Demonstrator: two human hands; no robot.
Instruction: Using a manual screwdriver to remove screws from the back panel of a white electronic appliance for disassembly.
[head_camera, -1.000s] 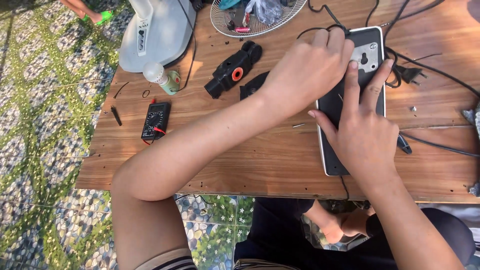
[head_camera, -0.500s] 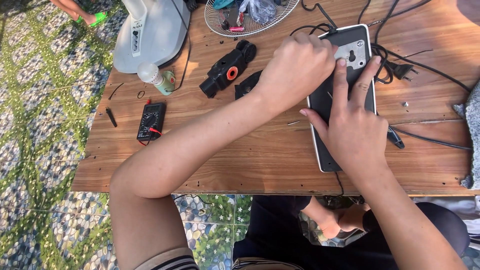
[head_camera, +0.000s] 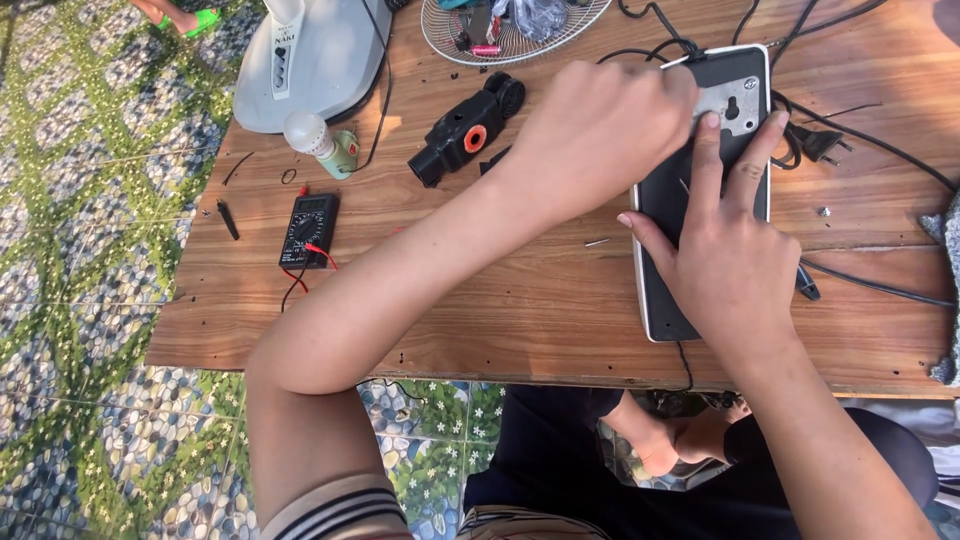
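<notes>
A flat black device with a white rim (head_camera: 662, 295) lies on the wooden table (head_camera: 480, 300) at the right, with a small metal plate (head_camera: 740, 100) near its far end. My left hand (head_camera: 600, 130) is curled into a fist over the device's far left corner; whatever is inside the fist is hidden. My right hand (head_camera: 735, 260) lies on top of the device with fingers spread. Its index and middle fingertips reach the metal plate, and the thumb sits at the left rim, holding the device down.
A black multimeter (head_camera: 307, 230) with red leads lies at the left. Behind it are a white fan base (head_camera: 310, 60), a light bulb (head_camera: 318, 138), a black part with an orange ring (head_camera: 465, 135) and a wire fan grille (head_camera: 510, 30). Black cables and a plug (head_camera: 820, 145) lie at the right.
Both hands stay on the black device in nearly the same pose. The view has shifted slightly.
</notes>
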